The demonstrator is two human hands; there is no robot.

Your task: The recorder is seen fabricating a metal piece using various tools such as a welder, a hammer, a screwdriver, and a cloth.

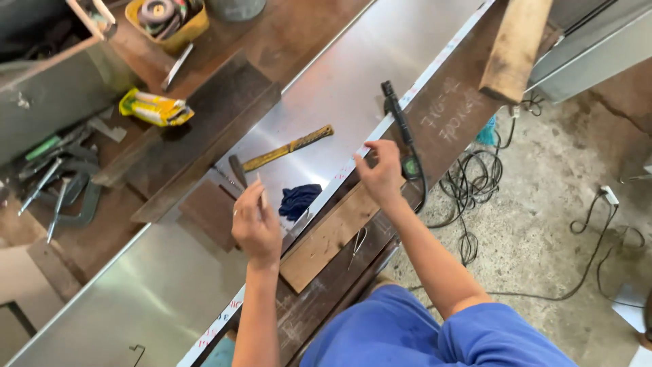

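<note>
Pinching the taped edge of the long shiny steel sheet [326, 88] at frame centre, the right hand [382, 173] seems to steady it, while the left hand [256, 224] holds a thin pale stick [261, 194] upright, apparently for marking, beside the yellow-handled hammer [282, 153].

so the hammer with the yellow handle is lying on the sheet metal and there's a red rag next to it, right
Not quite: the rag is dark blue, not red. The rest holds. The head view shows the hammer with its yellow handle lying on the sheet metal, the rag just beside it, between the left hand and right hand.
</note>
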